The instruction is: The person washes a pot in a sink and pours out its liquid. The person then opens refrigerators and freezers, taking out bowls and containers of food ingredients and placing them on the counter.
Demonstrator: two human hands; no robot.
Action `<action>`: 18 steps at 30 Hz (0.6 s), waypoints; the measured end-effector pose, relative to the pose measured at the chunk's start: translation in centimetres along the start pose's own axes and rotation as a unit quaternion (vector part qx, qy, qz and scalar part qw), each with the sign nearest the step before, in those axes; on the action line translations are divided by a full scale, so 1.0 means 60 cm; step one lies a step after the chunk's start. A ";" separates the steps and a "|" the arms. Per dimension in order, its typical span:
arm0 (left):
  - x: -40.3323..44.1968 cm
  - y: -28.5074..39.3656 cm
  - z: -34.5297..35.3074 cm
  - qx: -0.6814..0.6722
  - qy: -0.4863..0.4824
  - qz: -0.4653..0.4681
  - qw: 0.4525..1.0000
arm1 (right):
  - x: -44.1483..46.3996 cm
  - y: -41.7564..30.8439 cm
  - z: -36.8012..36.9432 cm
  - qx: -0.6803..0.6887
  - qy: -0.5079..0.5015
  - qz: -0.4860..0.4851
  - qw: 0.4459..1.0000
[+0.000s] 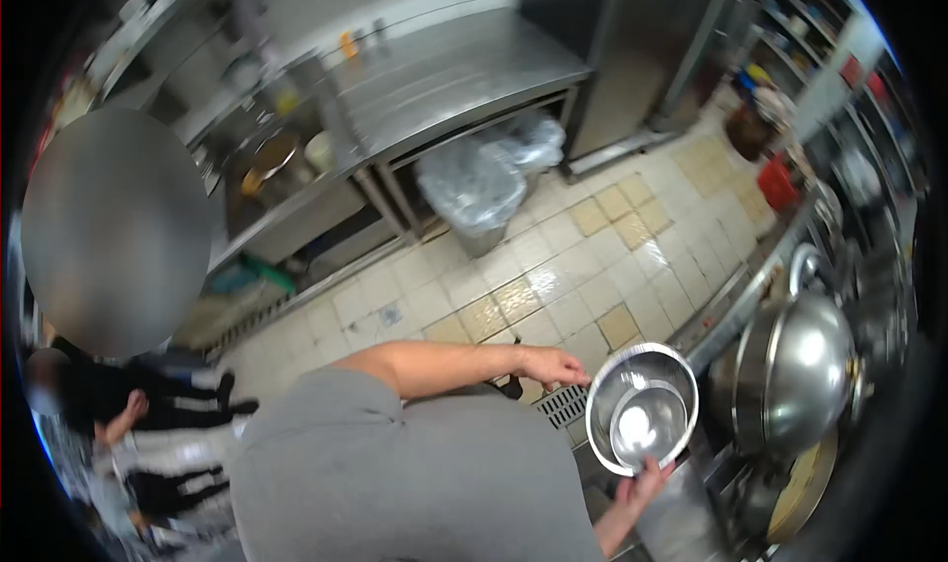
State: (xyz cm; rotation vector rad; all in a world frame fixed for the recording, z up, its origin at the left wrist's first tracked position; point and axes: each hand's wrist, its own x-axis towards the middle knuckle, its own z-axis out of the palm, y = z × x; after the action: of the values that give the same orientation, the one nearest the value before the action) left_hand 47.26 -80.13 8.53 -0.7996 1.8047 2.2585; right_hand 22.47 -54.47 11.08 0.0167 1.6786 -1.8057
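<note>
A wide metal bowl (640, 366) is tilted toward me, and a smaller metal bowl (648, 426) sits inside it. My right hand (644, 487) is closed on the lower edge, its thumb over the rim by the smaller bowl. On the other side, my left hand (555, 366) is held with curled fingers, the fingertips at or just beside the wide bowl's rim. Whether they touch it or pinch something small, I cannot tell. Both bowls look bare inside, with a bright reflection in the smaller one.
To the right stands a large domed metal pot (805, 369). A floor drain grate (563, 406) lies near my left hand. Across the tiled floor are a steel counter (444, 78), a lined bin (474, 192) and a sink (242, 182). Other people (163, 394) stand at left.
</note>
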 end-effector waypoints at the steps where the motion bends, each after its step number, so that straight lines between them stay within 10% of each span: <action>1: -0.027 -0.005 -0.002 -0.119 0.063 -0.011 0.991 | 0.004 0.011 0.073 -0.014 -0.033 0.001 0.999; 3: -0.073 -0.035 -0.026 -0.333 0.156 0.024 0.930 | 0.052 0.052 0.166 -0.015 -0.145 -0.001 0.989; 11: -0.267 -0.161 -0.195 -0.447 0.391 0.150 0.790 | -0.022 0.137 0.531 -0.069 -0.375 0.065 0.922; 18: -0.536 -0.299 -0.455 -0.493 0.533 0.284 0.626 | -0.005 0.260 0.618 -0.337 -0.465 -0.018 0.818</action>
State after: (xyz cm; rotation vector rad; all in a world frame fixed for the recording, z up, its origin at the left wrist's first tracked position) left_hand 90.78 -94.09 4.85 -2.4650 0.6787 3.6769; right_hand 45.47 -86.71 3.93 -1.0351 1.4234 -0.8439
